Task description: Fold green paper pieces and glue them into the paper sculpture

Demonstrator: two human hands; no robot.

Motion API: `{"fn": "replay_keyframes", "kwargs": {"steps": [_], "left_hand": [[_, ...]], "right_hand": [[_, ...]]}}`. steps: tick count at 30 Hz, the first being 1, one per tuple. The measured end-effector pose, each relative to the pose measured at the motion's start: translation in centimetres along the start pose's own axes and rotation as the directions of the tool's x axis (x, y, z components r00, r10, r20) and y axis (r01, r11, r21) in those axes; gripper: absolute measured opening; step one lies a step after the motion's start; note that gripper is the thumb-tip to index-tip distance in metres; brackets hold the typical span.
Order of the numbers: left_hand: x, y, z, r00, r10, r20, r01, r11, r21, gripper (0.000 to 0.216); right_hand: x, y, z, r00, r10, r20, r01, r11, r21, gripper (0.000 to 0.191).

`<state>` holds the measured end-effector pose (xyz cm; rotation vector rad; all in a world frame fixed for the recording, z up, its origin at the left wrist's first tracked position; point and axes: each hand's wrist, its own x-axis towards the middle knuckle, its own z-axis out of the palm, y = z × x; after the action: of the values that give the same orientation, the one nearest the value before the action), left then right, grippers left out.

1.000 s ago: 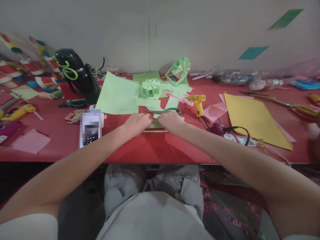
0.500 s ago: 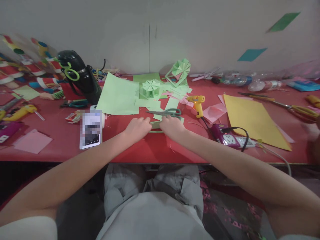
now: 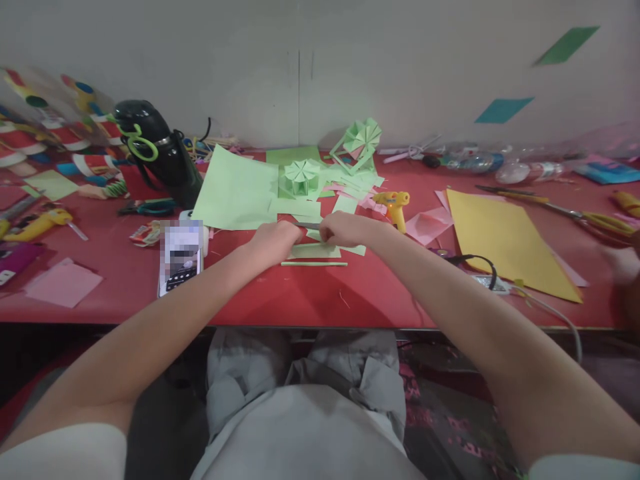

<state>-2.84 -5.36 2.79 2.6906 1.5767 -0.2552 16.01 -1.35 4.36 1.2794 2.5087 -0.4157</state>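
My right hand [image 3: 343, 229] is closed around the handle end of a pair of grey-green scissors, and the fingers hide most of the handles. The scissors' blade [image 3: 309, 226] reaches left toward my left hand [image 3: 280, 240], whose fingers are curled; what they hold, if anything, is hidden. Just below both hands lies a folded light green paper strip [image 3: 315, 252] on the red tabletop. A thin, narrow green paper stick [image 3: 314, 264] lies parallel to it, nearer the table's front edge. Behind the hands sit cut pieces of green paper [image 3: 295, 208].
A green folded paper model [image 3: 303, 179] and a taller one [image 3: 364, 140] stand at the back. A yellow glue gun [image 3: 396, 208] and yellow paper [image 3: 505, 247] lie right. Left are a phone [image 3: 180, 260], a black flask [image 3: 160, 153] and a large green sheet [image 3: 237, 190].
Both hands have come off the green strip, leaving it and the thin stick lying in view. My right hand has moved up onto the scissors, and my left hand has shifted slightly up and left.
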Motion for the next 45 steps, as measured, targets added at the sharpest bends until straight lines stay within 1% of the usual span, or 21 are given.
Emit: {"fn": "replay_keyframes", "kwargs": {"steps": [2,4,8,12,16,18,22,24,29,36,39,45], "left_hand": [[0.4,-0.3,-0.3,0.999,-0.015,0.052,0.017,0.999,-0.040,0.026],[0.6,-0.5,-0.5,0.996,0.000,0.084,0.006,0.998,-0.066,0.026],[0.6,-0.8,-0.4,0.997,0.046,0.067,-0.040,0.995,-0.095,0.027],[0.4,-0.8,-0.1,0.997,0.065,0.040,-0.061,0.995,-0.075,0.022],[0.2,-0.4,0.0,0.997,0.081,0.012,-0.081,0.997,-0.001,0.021],[-0.1,0.0,0.0,0.996,0.087,0.004,-0.087,0.996,0.034,0.023],[-0.6,0.5,0.1,0.995,0.103,-0.004,-0.102,0.990,0.100,0.026],[-0.9,0.5,0.3,0.993,0.114,-0.011,-0.111,0.985,0.131,0.026],[-1.3,0.4,0.7,0.985,0.170,-0.039,-0.158,0.966,0.204,0.024],[-1.4,0.2,1.2,0.970,0.229,-0.086,-0.200,0.945,0.258,0.020],[-1.5,0.3,1.6,0.963,0.241,-0.119,-0.206,0.946,0.250,0.019],[-1.8,0.5,2.0,0.971,0.199,-0.134,-0.162,0.955,0.248,0.021]], "right_hand": [[0.3,-0.2,-0.8,0.996,0.026,0.084,-0.027,0.999,0.017,0.028],[0.5,-0.5,-1.4,0.990,0.039,0.138,-0.040,0.999,0.003,0.028],[0.3,-1.2,-1.7,0.988,0.029,0.151,-0.026,0.999,-0.024,0.024],[-0.2,-1.5,-1.3,0.995,0.025,0.102,-0.015,0.995,-0.097,0.024],[-0.3,-1.3,-0.5,0.999,-0.020,0.045,0.026,0.987,-0.156,0.025],[-0.4,-1.5,0.1,1.000,-0.010,0.005,0.010,0.981,-0.192,0.027],[-1.1,-2.4,1.8,0.993,0.041,-0.110,-0.072,0.952,-0.298,0.034],[-1.6,-3.1,2.7,0.988,0.026,-0.151,-0.076,0.939,-0.334,0.034],[-2.2,-3.9,3.9,0.977,0.005,-0.215,-0.083,0.932,-0.352,0.032],[-2.5,-3.8,4.9,0.955,-0.046,-0.292,-0.078,0.913,-0.400,0.034],[-2.8,-3.7,4.8,0.957,-0.028,-0.288,-0.088,0.921,-0.379,0.035],[-3.0,-3.5,4.2,0.972,0.006,-0.236,-0.090,0.933,-0.348,0.033]]}}
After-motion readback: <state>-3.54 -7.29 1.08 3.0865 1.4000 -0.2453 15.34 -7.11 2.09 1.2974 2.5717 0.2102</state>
